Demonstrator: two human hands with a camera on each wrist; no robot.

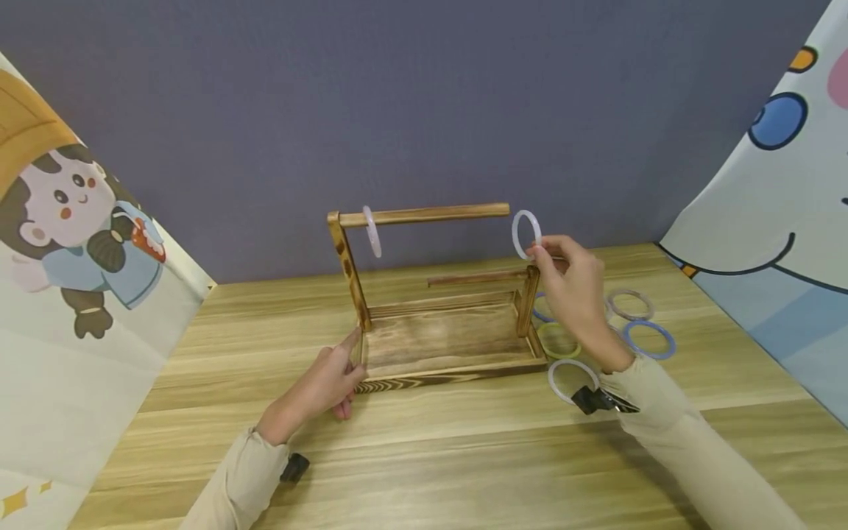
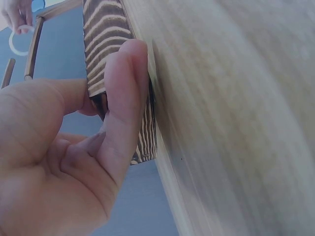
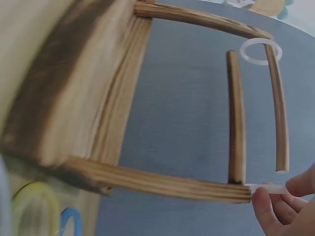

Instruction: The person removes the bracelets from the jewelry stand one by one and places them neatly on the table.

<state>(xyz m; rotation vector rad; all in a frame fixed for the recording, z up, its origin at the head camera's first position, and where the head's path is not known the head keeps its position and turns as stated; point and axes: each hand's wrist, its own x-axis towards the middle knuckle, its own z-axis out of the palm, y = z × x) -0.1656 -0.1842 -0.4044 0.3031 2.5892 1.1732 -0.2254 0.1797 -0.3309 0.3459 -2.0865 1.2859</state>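
A burnt-wood stand [image 1: 444,346] with a tray base, two posts and a long top rod [image 1: 430,215] sits mid-table. One white ring [image 1: 372,231] hangs on that rod near its left end. My right hand [image 1: 570,283] pinches another white ring [image 1: 526,234] just off the rod's free right end; in the right wrist view the held ring [image 3: 268,188] shows edge-on between my fingertips [image 3: 261,206]. My left hand [image 1: 331,379] grips the stand's front left corner [image 2: 142,132], thumb [image 2: 123,98] pressed on the wood.
Several loose rings lie on the table right of the stand: yellow-green [image 1: 558,340], white [image 1: 571,379], blue [image 1: 649,338], grey [image 1: 631,304]. A shorter lower rod [image 1: 477,278] runs inside the stand. Cartoon-printed cloths hang at both sides, a grey wall behind.
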